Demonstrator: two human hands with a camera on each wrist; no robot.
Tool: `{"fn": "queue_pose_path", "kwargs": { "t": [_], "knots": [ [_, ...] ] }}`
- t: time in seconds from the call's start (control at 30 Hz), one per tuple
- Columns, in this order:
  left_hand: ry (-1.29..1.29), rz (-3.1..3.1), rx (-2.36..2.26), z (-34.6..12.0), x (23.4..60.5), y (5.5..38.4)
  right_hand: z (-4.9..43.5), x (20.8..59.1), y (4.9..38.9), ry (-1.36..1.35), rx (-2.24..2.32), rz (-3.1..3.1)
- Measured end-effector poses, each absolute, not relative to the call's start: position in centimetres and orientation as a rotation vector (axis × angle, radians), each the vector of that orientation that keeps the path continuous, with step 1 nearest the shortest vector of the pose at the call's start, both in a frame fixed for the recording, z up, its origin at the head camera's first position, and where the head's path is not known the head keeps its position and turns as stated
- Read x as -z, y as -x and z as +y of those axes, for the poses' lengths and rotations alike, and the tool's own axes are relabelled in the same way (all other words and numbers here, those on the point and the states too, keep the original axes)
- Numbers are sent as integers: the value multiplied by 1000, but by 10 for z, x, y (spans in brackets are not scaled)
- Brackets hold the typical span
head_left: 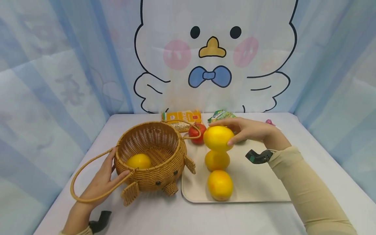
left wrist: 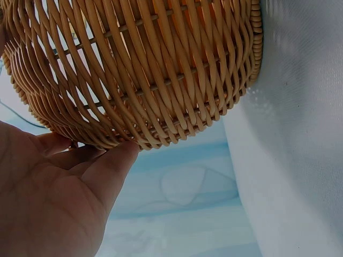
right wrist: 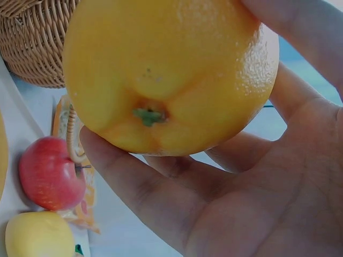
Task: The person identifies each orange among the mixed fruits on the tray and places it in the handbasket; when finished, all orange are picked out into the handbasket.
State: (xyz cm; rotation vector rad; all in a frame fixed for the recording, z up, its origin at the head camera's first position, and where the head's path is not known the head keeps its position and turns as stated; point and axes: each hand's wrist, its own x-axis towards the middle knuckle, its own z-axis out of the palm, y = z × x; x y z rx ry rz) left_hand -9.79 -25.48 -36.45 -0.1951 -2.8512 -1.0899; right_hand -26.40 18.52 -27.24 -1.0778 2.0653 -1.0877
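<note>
My right hand (head_left: pixel 245 129) holds an orange (head_left: pixel 218 138) above the tray, thumb on its near side and fingers behind it. A green stem end shows on that fruit in the right wrist view. Below it, two more yellow-orange fruits (head_left: pixel 220 185) lie in a column on the cream tray (head_left: pixel 258 182). On the left, my left hand (head_left: pixel 101 181) grips the side of a wicker basket (head_left: pixel 155 178) with an animal face, fingers and thumb spread along its wall. One yellow-orange fruit (head_left: pixel 139 161) sits inside the basket.
A red apple (right wrist: pixel 51 172) and a pale yellow fruit (right wrist: pixel 40 235) lie beyond the held orange. An orange packet (head_left: pixel 185 117) and a green packet (head_left: pixel 221 115) stand at the back. One basket handle (head_left: pixel 73 182) loops across my left wrist; the other leans toward the apple.
</note>
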Motion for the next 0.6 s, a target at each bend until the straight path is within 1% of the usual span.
{"fn": "queue_pose_path", "kwargs": {
  "t": [0.3, 0.6],
  "knots": [
    [183, -2859, 1075, -253, 362, 97, 176, 265, 262, 1036, 1081, 2108],
    [173, -2859, 1085, -254, 363, 97, 161, 259, 264, 1094, 1028, 2169]
  ]
}}
